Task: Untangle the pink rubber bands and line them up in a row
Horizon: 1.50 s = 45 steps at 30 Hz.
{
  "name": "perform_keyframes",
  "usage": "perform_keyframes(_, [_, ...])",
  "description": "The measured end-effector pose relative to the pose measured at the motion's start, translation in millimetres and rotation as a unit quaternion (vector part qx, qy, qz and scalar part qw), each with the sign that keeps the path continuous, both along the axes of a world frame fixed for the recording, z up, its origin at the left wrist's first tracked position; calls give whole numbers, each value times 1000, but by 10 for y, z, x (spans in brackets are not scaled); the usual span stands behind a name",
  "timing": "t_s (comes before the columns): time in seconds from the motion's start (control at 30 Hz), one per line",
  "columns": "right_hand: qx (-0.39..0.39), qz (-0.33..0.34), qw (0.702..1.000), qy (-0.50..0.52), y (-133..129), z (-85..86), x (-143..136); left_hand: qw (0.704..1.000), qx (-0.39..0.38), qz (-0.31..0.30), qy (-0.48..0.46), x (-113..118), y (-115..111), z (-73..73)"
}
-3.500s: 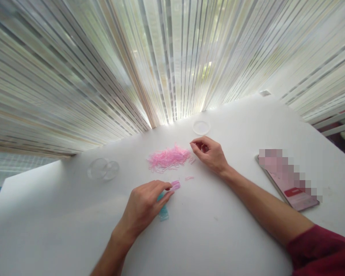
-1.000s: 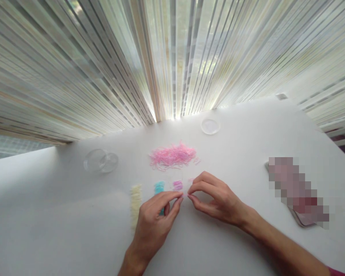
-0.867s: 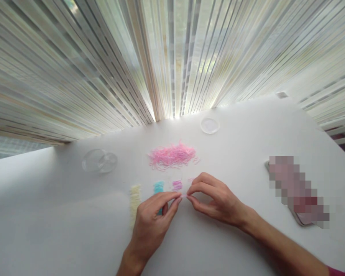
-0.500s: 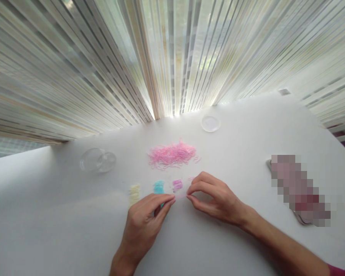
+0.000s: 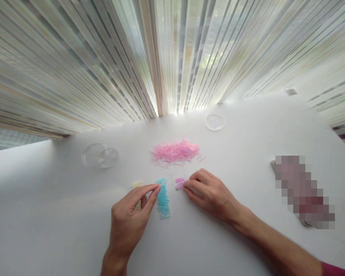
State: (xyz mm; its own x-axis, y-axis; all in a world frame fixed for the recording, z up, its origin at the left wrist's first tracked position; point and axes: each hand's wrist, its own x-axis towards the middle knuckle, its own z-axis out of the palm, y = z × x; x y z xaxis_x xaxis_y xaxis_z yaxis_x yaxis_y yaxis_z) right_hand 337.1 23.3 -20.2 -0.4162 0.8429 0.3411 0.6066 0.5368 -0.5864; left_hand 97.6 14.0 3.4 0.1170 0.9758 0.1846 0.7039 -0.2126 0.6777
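Observation:
The thumb and fingertips of my left hand [image 5: 130, 216] are pinched together at the upper left edge of a neat blue row of strands [image 5: 163, 203]. A thin pink strand [image 5: 162, 184] shows at those fingertips. My right hand [image 5: 212, 193] is closed in a pinch at the right edge of a small purple stack of strands [image 5: 179, 183]; what its fingertips hold, if anything, is too small to make out. Partly covered by my left hand is a pale yellow row of strands [image 5: 137, 184]. Beyond both hands lies a loose pile of pink strands [image 5: 175, 152].
Two clear round dishes [image 5: 93, 156] overlap at the left on the white table [image 5: 60, 214]. A clear round lid [image 5: 215, 122] lies near the back edge, below striped blinds [image 5: 103, 69]. At the right is a blurred-out phone-like object [image 5: 303, 191].
My left hand has moved left, from beside the purple stack to the blue row, uncovering more of it. My right hand has shifted up slightly to the purple stack. The view has shifted slightly.

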Motion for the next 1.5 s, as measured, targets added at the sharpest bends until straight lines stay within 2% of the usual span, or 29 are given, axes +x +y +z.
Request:
perform_keyframes(0.5, [-1,5,1000,-23,-6,-8,1,1000,1,1,0,8,-5,-16])
perform_keyframes(0.67, [-1,-5,1000,-3,-24,-18,42,1000,4,-1,-11,9,0,-25])
perform_keyframes(0.9, [23,-35,997,58,-36,-67,106,994,6,-78,-72,85,58,31])
perform_keyframes(1.03, [48,-53,990,124,-63,-64,114,991,11,-111,-73,177,77,96])
perform_keyframes(1.17, [53,-37,981,184,-98,-36,117,988,18,-138,-66,303,44,139])
perform_keyframes(1.33, [56,-8,976,209,-123,-15,137,987,11,-151,-59,424,2,135])
perform_keyframes(1.5, [65,-6,976,206,-118,-8,142,987,-3,-147,-58,441,-8,116])
